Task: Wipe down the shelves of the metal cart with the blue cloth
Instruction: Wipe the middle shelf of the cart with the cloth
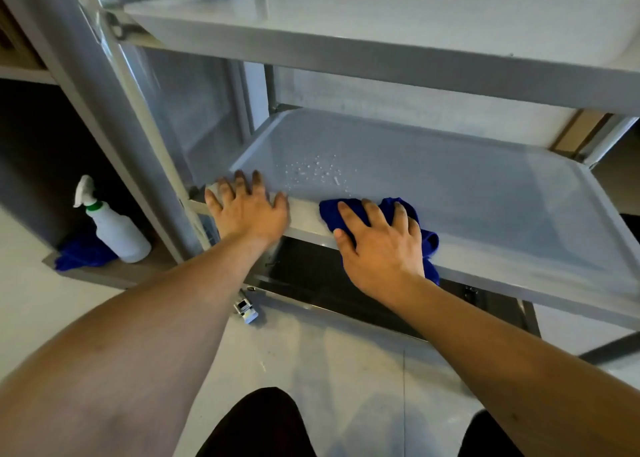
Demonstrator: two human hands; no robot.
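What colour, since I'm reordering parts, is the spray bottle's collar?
Green collar on the spray bottle, head view.

Much of the blue cloth (329, 214) lies hidden beneath the fingers (372, 212) of the right hand (381, 252). Below those fingers, the bottom shelf (311, 276) is too dark to read.

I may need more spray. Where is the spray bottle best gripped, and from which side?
Grip the spray bottle at the narrow neck below its green collar, coming from the open floor side; it stands upright on a ledge, trigger head on top.
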